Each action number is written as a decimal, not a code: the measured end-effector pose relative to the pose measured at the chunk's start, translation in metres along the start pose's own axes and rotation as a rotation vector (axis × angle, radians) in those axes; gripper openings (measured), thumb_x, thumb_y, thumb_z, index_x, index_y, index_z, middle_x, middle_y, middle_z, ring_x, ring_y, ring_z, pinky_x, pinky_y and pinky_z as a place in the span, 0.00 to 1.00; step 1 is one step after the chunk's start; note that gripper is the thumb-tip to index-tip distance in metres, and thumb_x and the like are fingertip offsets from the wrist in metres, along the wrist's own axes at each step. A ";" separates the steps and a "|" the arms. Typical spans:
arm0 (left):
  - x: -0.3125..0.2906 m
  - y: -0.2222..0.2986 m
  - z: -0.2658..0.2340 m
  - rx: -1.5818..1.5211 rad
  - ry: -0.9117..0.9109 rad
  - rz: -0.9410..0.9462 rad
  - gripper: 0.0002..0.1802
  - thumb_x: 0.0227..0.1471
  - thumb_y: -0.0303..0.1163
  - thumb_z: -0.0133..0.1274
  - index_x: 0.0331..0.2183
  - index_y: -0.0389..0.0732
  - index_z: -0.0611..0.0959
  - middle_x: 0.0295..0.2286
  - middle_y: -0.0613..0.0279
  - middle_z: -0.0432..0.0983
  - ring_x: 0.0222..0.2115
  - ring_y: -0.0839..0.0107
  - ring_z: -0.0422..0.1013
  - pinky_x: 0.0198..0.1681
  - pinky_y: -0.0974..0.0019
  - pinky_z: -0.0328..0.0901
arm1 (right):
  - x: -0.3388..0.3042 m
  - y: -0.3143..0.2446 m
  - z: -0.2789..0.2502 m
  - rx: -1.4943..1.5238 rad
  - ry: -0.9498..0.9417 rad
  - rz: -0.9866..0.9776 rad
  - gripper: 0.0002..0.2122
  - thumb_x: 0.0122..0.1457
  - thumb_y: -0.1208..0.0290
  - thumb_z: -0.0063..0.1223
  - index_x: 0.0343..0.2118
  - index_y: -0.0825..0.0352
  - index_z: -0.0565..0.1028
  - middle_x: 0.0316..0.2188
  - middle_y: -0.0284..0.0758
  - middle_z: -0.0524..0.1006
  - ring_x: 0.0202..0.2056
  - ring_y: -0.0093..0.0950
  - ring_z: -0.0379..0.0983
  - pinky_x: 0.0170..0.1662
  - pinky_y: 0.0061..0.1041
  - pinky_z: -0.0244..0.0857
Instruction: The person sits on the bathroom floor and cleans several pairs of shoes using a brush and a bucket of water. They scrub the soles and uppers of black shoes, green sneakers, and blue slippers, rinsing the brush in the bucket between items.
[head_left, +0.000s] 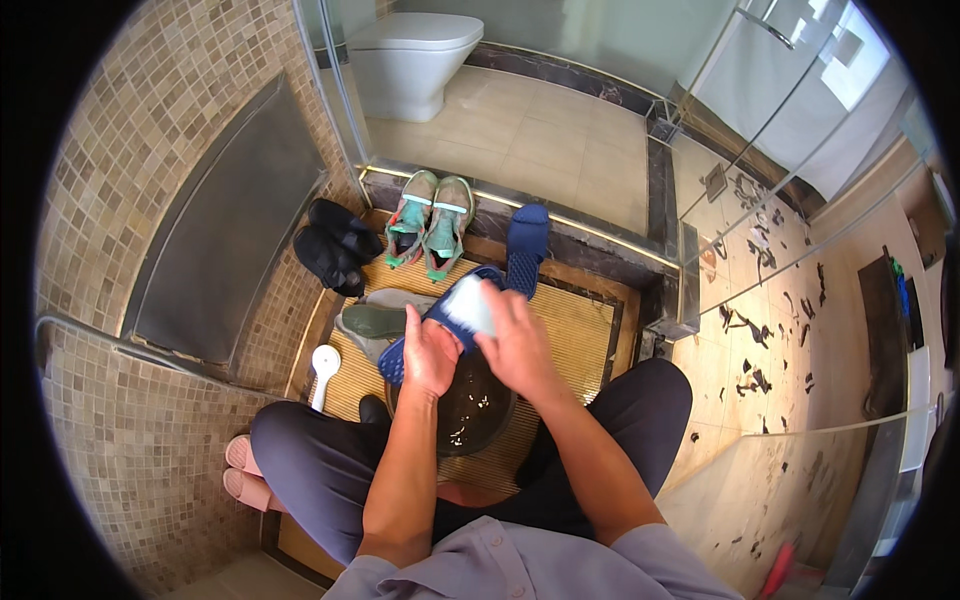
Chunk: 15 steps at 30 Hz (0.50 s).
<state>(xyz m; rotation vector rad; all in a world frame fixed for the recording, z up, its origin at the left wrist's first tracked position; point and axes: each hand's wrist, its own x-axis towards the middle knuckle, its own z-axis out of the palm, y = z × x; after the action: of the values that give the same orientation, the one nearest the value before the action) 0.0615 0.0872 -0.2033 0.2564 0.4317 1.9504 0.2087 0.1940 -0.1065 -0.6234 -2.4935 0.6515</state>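
My left hand [432, 358] holds a navy blue slide slipper [391, 364] by its middle, tilted over a dark round basin [480, 410] of water between my legs. My right hand [515, 345] is closed on a white block-like thing [467, 306] pressed against the slipper's strap. Motion smears that white thing, so I cannot tell if it is a brush or a sponge. The matching blue slipper [527, 245] leans on the ledge beyond my hands. Just left of the held slipper lies a grey shoe with a green sole [372, 322].
Green and beige sneakers [430, 225] and black shoes [335, 245] stand along the far left edge of the ribbed mat [580, 330]. A white shower head [325, 362] lies near my left knee. Pink slippers [250, 475] sit by the tiled wall. Glass panels rise on the right.
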 end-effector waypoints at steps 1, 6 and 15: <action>0.001 0.004 -0.048 -0.104 -0.207 -0.063 0.46 0.65 0.68 0.34 0.60 0.34 0.72 0.56 0.56 0.75 0.57 0.61 0.70 0.61 0.57 0.62 | 0.005 0.008 0.005 -0.040 0.029 0.102 0.35 0.56 0.71 0.65 0.67 0.62 0.62 0.52 0.47 0.69 0.51 0.48 0.71 0.54 0.44 0.67; 0.002 0.003 0.048 0.121 0.359 0.069 0.20 0.67 0.46 0.48 0.44 0.36 0.77 0.44 0.60 0.78 0.47 0.65 0.73 0.55 0.59 0.65 | 0.014 0.034 -0.017 0.028 0.218 0.151 0.35 0.56 0.76 0.64 0.67 0.67 0.61 0.54 0.52 0.68 0.52 0.53 0.69 0.57 0.46 0.65; 0.006 -0.007 0.026 0.161 0.490 0.165 0.15 0.67 0.33 0.51 0.51 0.36 0.75 0.52 0.57 0.77 0.54 0.62 0.73 0.63 0.53 0.65 | 0.007 0.042 -0.008 -0.123 0.181 0.276 0.34 0.52 0.75 0.67 0.62 0.70 0.65 0.52 0.48 0.71 0.52 0.51 0.70 0.56 0.45 0.66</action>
<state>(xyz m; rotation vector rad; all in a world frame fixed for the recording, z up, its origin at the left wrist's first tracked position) 0.0747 0.1004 -0.1824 -0.0944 0.9130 2.1392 0.2202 0.2329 -0.1207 -1.0381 -2.3119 0.5158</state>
